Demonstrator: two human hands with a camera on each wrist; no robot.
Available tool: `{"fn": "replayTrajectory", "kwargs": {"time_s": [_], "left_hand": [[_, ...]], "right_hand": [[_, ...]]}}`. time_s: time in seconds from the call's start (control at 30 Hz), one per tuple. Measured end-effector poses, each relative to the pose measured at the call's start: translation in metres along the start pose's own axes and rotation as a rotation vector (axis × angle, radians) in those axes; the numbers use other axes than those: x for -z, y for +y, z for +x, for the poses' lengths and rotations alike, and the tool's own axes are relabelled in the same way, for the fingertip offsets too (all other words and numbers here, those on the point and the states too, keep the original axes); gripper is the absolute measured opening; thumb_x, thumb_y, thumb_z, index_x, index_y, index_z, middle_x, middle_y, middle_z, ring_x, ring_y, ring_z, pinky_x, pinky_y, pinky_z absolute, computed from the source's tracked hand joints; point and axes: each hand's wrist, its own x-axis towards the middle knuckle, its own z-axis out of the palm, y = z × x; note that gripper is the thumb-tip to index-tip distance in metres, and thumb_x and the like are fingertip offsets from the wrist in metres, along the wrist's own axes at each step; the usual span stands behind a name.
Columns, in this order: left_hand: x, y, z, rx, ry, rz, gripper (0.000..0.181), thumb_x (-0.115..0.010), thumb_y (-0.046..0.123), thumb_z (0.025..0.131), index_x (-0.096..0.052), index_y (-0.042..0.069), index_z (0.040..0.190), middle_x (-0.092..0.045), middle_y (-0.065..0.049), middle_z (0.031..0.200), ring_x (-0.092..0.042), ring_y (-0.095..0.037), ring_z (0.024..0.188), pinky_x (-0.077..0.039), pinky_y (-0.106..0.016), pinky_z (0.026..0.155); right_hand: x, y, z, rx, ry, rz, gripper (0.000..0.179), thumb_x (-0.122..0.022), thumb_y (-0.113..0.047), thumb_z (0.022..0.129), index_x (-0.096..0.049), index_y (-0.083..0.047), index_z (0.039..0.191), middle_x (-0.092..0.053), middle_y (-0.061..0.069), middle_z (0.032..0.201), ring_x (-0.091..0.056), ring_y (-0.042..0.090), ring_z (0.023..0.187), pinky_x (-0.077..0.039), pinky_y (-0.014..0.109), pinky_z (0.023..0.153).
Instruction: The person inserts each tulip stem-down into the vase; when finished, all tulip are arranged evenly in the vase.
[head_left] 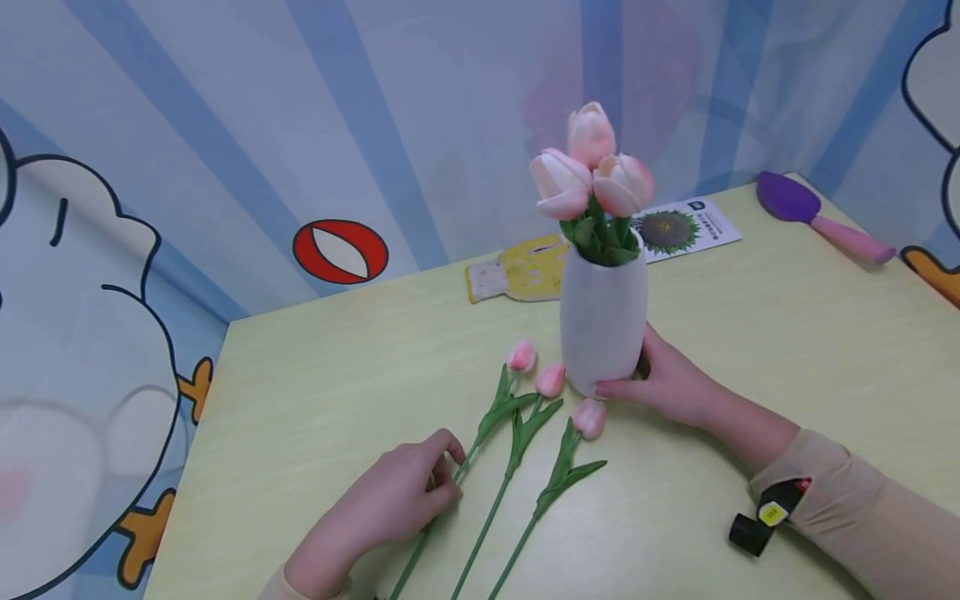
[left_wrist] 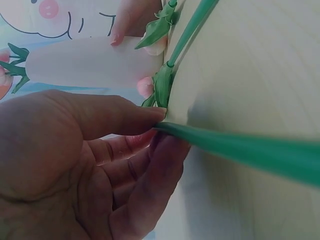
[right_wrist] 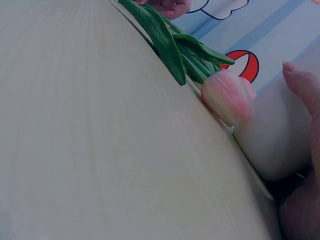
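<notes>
Low on its right side, the white vase (head_left: 603, 317) is gripped by my right hand (head_left: 675, 383), thumb across the front near the base. Three pink tulips (head_left: 592, 137) with green leaves stand in it. On the table in front lie three more pink artificial tulips, side by side and slanting. My left hand (head_left: 397, 492) pinches the green stem of the leftmost tulip (head_left: 522, 356) between thumb and fingers; the left wrist view shows this stem (left_wrist: 240, 150) close up. The middle tulip (head_left: 551, 380) and right tulip (head_left: 589, 418) lie untouched, their heads near the vase's base.
Behind the vase lie a yellow glove (head_left: 534, 268) and a card with a plant picture (head_left: 686, 227). A purple scoop-shaped tool with a pink handle (head_left: 851, 240) lies at the back right corner. A cartoon-printed backdrop (head_left: 420, 125) borders the table (head_left: 322, 375).
</notes>
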Motion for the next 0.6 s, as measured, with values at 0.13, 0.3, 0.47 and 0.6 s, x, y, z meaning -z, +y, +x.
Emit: {"fn": "replayTrajectory", "kwargs": {"time_s": [0.13, 0.3, 0.47, 0.6], "left_hand": [[0.0005, 0.0001, 0.0000, -0.010, 0.021, 0.007, 0.024, -0.068, 0.013, 0.097, -0.059, 0.016, 0.119, -0.062, 0.011, 0.080, -0.055, -0.005, 0.062, -0.048, -0.025, 0.060], [0.0013, 0.0014, -0.0001, -0.014, 0.045, 0.015, 0.024, -0.068, 0.013, 0.097, -0.058, 0.015, 0.118, -0.061, 0.010, 0.079, -0.055, -0.005, 0.063, -0.048, -0.025, 0.060], [0.0017, 0.0023, 0.0009, -0.005, 0.071, 0.024, 0.025, -0.069, 0.013, 0.097, -0.059, 0.015, 0.119, -0.061, 0.009, 0.080, -0.054, -0.007, 0.064, -0.048, -0.025, 0.060], [0.0016, 0.0024, 0.0015, -0.005, 0.091, 0.030, 0.025, -0.070, 0.013, 0.097, -0.059, 0.015, 0.120, -0.061, 0.010, 0.082, -0.055, -0.007, 0.066, -0.048, -0.025, 0.062]], "right_hand": [[0.0002, -0.0006, -0.0002, 0.002, -0.003, -0.001, 0.090, -0.086, -0.024, 0.086, -0.028, -0.020, 0.154, -0.047, 0.007, 0.151, -0.048, 0.029, 0.138, -0.037, 0.053, 0.116], [0.0002, -0.0013, -0.0005, 0.003, -0.003, 0.001, 0.089, -0.086, -0.023, 0.086, -0.029, -0.020, 0.154, -0.047, 0.006, 0.151, -0.047, 0.029, 0.137, -0.038, 0.050, 0.115], [0.0000, -0.0017, -0.0006, -0.001, -0.003, -0.004, 0.089, -0.086, -0.023, 0.086, -0.029, -0.020, 0.154, -0.047, 0.007, 0.151, -0.048, 0.029, 0.137, -0.037, 0.052, 0.115], [0.0001, -0.0020, -0.0005, -0.005, -0.002, -0.003, 0.089, -0.086, -0.024, 0.086, -0.029, -0.020, 0.154, -0.047, 0.007, 0.151, -0.048, 0.029, 0.137, -0.037, 0.053, 0.115]]}}
